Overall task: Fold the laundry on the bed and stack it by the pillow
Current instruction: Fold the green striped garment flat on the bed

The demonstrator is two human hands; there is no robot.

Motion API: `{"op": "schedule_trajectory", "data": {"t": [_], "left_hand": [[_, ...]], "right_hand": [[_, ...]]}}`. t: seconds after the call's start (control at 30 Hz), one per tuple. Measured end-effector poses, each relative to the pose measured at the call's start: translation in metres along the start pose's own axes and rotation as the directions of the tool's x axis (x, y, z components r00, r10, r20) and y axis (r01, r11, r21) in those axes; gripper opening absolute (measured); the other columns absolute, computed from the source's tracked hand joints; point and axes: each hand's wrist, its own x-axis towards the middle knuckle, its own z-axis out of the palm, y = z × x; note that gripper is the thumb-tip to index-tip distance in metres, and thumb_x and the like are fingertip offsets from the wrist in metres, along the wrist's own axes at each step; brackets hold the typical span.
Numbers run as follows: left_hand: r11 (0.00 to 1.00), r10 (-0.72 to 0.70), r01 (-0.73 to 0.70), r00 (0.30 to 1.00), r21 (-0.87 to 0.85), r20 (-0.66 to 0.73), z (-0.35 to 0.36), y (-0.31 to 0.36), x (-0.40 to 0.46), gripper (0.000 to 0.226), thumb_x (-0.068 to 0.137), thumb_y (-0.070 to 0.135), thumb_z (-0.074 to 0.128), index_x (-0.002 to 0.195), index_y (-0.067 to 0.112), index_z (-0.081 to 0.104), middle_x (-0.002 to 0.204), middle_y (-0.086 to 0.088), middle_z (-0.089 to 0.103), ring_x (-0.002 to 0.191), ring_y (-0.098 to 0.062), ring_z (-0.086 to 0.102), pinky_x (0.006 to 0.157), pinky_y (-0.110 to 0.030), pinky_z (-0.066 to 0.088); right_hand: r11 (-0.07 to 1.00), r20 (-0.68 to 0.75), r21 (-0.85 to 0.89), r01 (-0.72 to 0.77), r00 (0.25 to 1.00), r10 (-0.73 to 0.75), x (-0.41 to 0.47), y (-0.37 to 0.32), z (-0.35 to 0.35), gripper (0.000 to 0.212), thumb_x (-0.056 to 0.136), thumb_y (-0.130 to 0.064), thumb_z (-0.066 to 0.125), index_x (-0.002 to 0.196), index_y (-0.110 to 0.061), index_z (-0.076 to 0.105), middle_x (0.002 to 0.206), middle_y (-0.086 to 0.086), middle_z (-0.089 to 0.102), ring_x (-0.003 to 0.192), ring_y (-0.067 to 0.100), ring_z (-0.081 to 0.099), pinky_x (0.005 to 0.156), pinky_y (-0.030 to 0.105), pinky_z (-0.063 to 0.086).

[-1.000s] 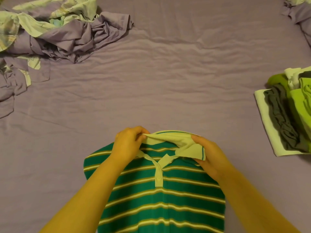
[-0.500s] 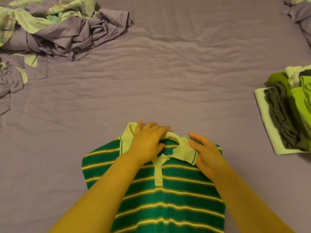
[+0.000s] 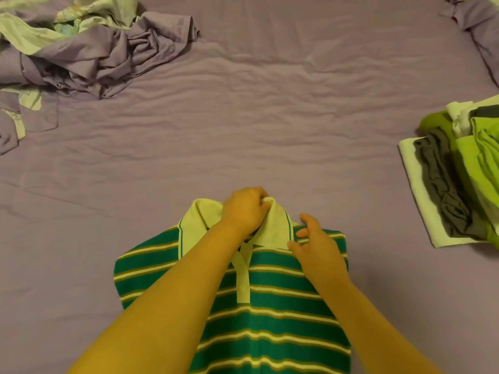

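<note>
Collar (image 3: 272, 225) in left hand (image 3: 244, 209) grip

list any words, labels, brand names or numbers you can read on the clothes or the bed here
None: no readable text shows in the head view.
Striped polo shirt: no logo, tag or print shows; the left hand pinches the collar and covers the inside of the neck, so any label there is hidden.
Folded stack: plain fabric, no lettering.
Unfolded pile: a faint pattern, no words.
Bed sheet: plain.

A wrinkled purple bedsheet (image 3: 270, 117) fills the view.
</note>
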Motion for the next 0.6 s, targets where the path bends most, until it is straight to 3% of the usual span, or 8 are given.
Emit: {"op": "schedule_trajectory", "data": {"t": [0.07, 0.13, 0.2, 0.27, 0.33, 0.43, 0.5, 0.6], "left_hand": [[1.000, -0.025, 0.026, 0.984, 0.001, -0.174, 0.007, -0.002, -0.007, 0.028, 0.098, 0.025, 0.045, 0.118, 0.017, 0.061, 0.118, -0.007, 0.060, 0.108, -0.025, 0.053, 0.090, -0.038, 0.044], [0.994, 0.079, -0.044, 0.926, 0.105, -0.368, 0.013, -0.001, -0.021, 0.024, 0.096, 0.028, 0.048, 0.107, 0.017, 0.066, 0.107, -0.004, 0.060, 0.102, -0.024, 0.052, 0.083, -0.036, 0.039], [0.970, 0.215, -0.141, 0.875, 0.197, -0.434, 0.021, 0.001, -0.037, 0.020, 0.094, 0.029, 0.053, 0.095, 0.016, 0.068, 0.094, -0.003, 0.062, 0.090, -0.023, 0.054, 0.076, -0.037, 0.039], [0.936, 0.331, -0.254, 0.871, 0.242, -0.364, 0.033, 0.002, -0.051, 0.018, 0.093, 0.028, 0.053, 0.096, 0.017, 0.068, 0.094, -0.002, 0.063, 0.090, -0.023, 0.056, 0.077, -0.036, 0.039], [0.898, 0.399, -0.329, 0.889, 0.293, -0.225, 0.049, 0.002, -0.062, 0.024, 0.095, 0.032, 0.049, 0.110, 0.022, 0.066, 0.112, -0.001, 0.062, 0.109, -0.024, 0.054, 0.091, -0.040, 0.038], [0.862, 0.324, -0.300, 0.946, 0.409, 0.012, 0.072, -0.003, -0.071, 0.052, 0.098, 0.052, 0.026, 0.145, 0.030, 0.033, 0.155, 0.000, 0.025, 0.146, -0.027, 0.009, 0.116, -0.055, 0.000], [0.826, 0.287, -0.282, 0.956, 0.488, 0.067, 0.084, -0.008, -0.072, 0.061, 0.097, 0.058, 0.017, 0.151, 0.031, 0.007, 0.160, 0.001, -0.002, 0.145, -0.027, -0.018, 0.111, -0.057, -0.018], [0.789, 0.281, -0.266, 0.958, 0.554, 0.059, 0.093, -0.013, -0.078, 0.064, 0.097, 0.058, 0.013, 0.150, 0.030, -0.008, 0.158, -0.002, -0.016, 0.137, -0.031, -0.034, 0.106, -0.058, -0.026]], "right_hand": [[0.986, -0.088, -0.116, 0.124, 0.987, -0.135, -0.004, 0.010, -0.006, 0.042, 0.094, -0.023, 0.054, 0.136, -0.024, 0.045, 0.125, -0.003, 0.056, 0.096, 0.010, 0.056, 0.076, 0.017, 0.045], [0.966, -0.190, -0.169, 0.196, 0.955, -0.227, -0.006, 0.024, -0.017, 0.035, 0.093, -0.019, 0.055, 0.128, -0.018, 0.054, 0.126, 0.003, 0.057, 0.111, 0.018, 0.052, 0.089, 0.025, 0.041], [0.967, -0.241, -0.181, 0.181, 0.945, -0.222, -0.004, 0.038, -0.026, 0.034, 0.092, -0.018, 0.057, 0.126, -0.014, 0.056, 0.127, 0.008, 0.057, 0.119, 0.023, 0.048, 0.097, 0.034, 0.040], [0.994, -0.202, -0.059, 0.092, 0.974, -0.102, -0.001, 0.048, -0.033, 0.040, 0.094, -0.021, 0.054, 0.133, -0.012, 0.050, 0.133, 0.010, 0.054, 0.124, 0.026, 0.046, 0.103, 0.043, 0.041], [0.996, -0.115, 0.074, 0.042, 0.993, -0.033, 0.000, 0.053, -0.036, 0.047, 0.095, -0.026, 0.051, 0.139, -0.012, 0.042, 0.137, 0.010, 0.050, 0.126, 0.027, 0.045, 0.104, 0.049, 0.041], [0.994, -0.056, 0.026, 0.107, 0.993, -0.106, -0.006, 0.058, -0.033, 0.053, 0.091, -0.025, 0.059, 0.140, -0.013, 0.041, 0.135, 0.006, 0.050, 0.125, 0.024, 0.046, 0.102, 0.042, 0.042], [0.990, -0.098, 0.008, 0.140, 0.985, -0.139, -0.006, 0.059, -0.033, 0.044, 0.088, -0.023, 0.063, 0.129, -0.015, 0.050, 0.123, 0.005, 0.055, 0.115, 0.022, 0.051, 0.094, 0.036, 0.045], [0.988, -0.218, 0.098, 0.118, 0.971, -0.095, 0.006, 0.056, -0.042, 0.032, 0.087, -0.025, 0.065, 0.114, -0.013, 0.054, 0.107, 0.005, 0.057, 0.101, 0.023, 0.055, 0.083, 0.037, 0.048]]}}
